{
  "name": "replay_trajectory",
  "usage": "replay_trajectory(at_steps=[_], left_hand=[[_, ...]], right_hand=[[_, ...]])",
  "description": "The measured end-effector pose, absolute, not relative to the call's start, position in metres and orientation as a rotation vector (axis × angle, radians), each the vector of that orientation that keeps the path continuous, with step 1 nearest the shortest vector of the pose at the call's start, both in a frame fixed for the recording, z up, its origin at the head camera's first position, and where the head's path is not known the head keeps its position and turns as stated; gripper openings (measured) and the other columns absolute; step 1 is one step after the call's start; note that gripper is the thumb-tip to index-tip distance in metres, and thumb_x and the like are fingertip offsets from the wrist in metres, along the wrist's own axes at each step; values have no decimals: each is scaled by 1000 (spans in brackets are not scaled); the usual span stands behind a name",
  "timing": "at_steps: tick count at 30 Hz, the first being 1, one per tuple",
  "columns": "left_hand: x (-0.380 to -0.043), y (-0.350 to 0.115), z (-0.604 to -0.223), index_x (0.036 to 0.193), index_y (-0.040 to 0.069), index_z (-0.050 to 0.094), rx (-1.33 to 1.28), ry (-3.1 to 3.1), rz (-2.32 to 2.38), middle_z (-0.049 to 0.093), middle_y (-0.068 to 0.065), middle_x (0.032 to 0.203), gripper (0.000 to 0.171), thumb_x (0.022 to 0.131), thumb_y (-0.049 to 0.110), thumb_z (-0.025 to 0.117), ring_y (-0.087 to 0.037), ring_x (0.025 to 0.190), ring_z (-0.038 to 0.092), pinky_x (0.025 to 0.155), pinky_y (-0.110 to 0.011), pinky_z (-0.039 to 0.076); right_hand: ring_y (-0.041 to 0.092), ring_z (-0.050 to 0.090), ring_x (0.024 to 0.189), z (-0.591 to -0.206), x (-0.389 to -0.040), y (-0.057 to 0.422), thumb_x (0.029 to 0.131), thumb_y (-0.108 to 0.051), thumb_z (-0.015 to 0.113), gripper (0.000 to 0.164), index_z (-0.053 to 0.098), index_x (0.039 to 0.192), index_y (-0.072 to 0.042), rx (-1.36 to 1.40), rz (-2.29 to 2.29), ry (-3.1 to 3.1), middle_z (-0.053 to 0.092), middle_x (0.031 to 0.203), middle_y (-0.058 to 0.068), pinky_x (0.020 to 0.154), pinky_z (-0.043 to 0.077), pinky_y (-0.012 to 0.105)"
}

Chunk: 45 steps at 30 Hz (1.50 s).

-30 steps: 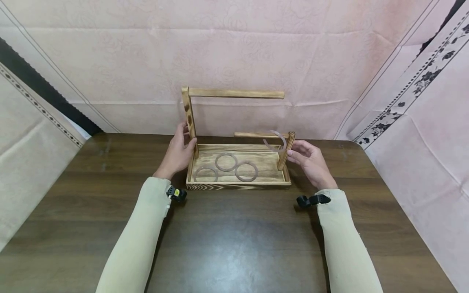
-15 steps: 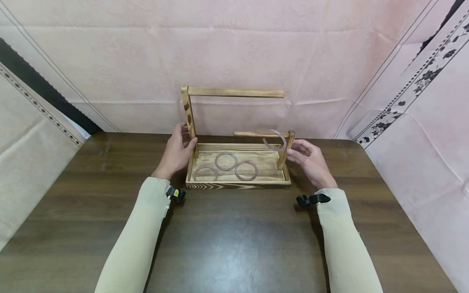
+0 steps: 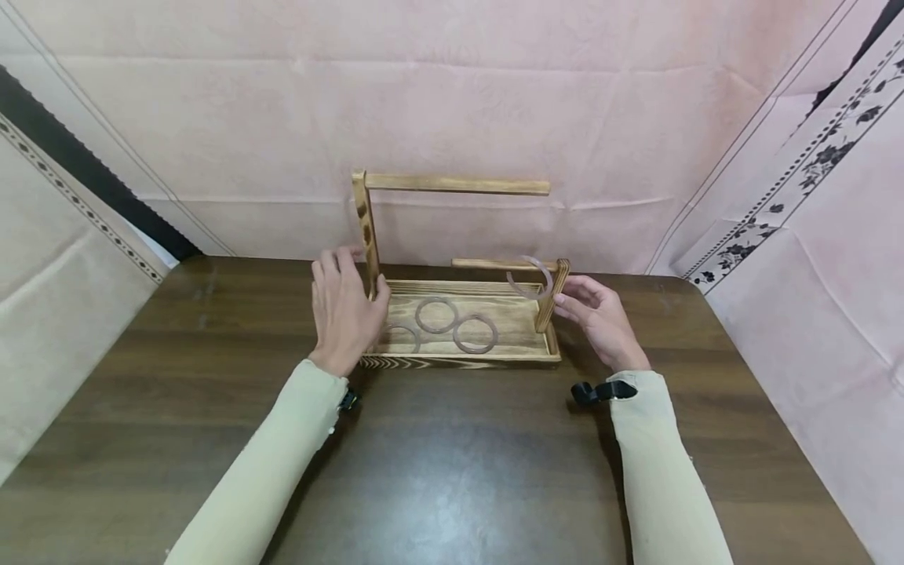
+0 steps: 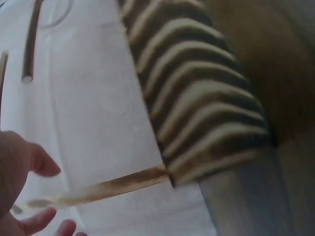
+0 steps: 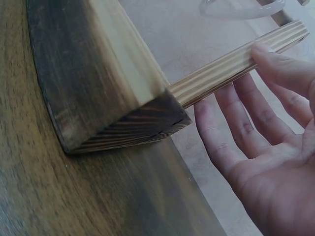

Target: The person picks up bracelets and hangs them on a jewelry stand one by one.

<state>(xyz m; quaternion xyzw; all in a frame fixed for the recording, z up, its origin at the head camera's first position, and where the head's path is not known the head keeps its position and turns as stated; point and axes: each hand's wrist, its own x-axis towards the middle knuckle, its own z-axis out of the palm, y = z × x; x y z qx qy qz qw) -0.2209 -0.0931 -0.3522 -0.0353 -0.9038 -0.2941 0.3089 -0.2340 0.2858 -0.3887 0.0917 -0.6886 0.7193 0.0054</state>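
Observation:
A wooden bangle stand point(image 3: 466, 362) with a low tray base stands near the back of the table. Three translucent bangles point(image 3: 475, 334) lie in its tray; another bangle point(image 3: 548, 278) hangs on the short right bar. My left hand point(image 3: 346, 314) is at the tall left post point(image 3: 364, 216), fingers fairly straight. In the left wrist view, thumb and fingers are spread apart on either side of that post. My right hand point(image 3: 600, 322) pinches the short right post point(image 5: 231, 64), thumb on its near face and fingers behind.
A long bar point(image 3: 459, 184) reaches rightward from the top of the tall post, above the short bar point(image 3: 487, 264). The brown table point(image 3: 452, 471) ends just behind the stand, where a pale pink cloth point(image 3: 452, 102) hangs.
My left hand has turned and its fingers have loosened from the tall post, the back of the hand now facing up. The right hand keeps its hold; the stand stays in place.

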Motion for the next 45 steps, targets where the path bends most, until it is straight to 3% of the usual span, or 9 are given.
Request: replay_trajectory(at_steps=[5,9,14,23,27,45], left_hand=[[-214,-88,-348,121,0,59,-272,-2387,-731,56,-22,118,37,89,16,69,-39,105,50,86,-50,47],[-213,-83,-343,122,3,59,-543,-2505,-716,57,-18,123,35,94,21,69,-36,110,51,91,-48,49],[-217,-79,-345,128,6,56,-725,-2636,-667,55,-13,131,37,100,28,63,-34,119,50,100,-48,48],[-223,-76,-344,139,8,52,-1021,-2758,-586,53,-7,143,49,97,28,67,-29,130,47,110,-48,43],[-226,-69,-342,144,11,48,-1106,-2810,-565,50,-4,147,54,99,34,66,-27,135,43,113,-47,42],[-235,-46,-332,152,18,44,-1283,-2938,-418,45,-4,153,69,90,21,75,-25,136,42,112,-44,44]], right_hand=[[10,67,105,-387,-235,283,98,-9,69,23,63,120,-9,279,2223,-2176,66,113,-1,95,58,28],[10,66,105,-386,-236,281,97,-9,69,24,61,120,-8,274,2238,-2171,65,113,0,95,58,28],[10,66,105,-387,-238,279,97,-8,68,23,61,119,-8,270,2258,-2156,65,113,0,96,58,29],[11,66,107,-388,-238,279,97,-10,69,25,62,120,-9,271,2274,-2150,65,114,0,96,58,29],[11,66,106,-389,-235,281,97,-8,69,23,63,119,-10,258,2285,-2128,65,113,0,95,58,28],[10,66,105,-391,-233,284,97,-6,68,22,63,118,-10,256,2324,-2088,66,112,0,93,58,26]])
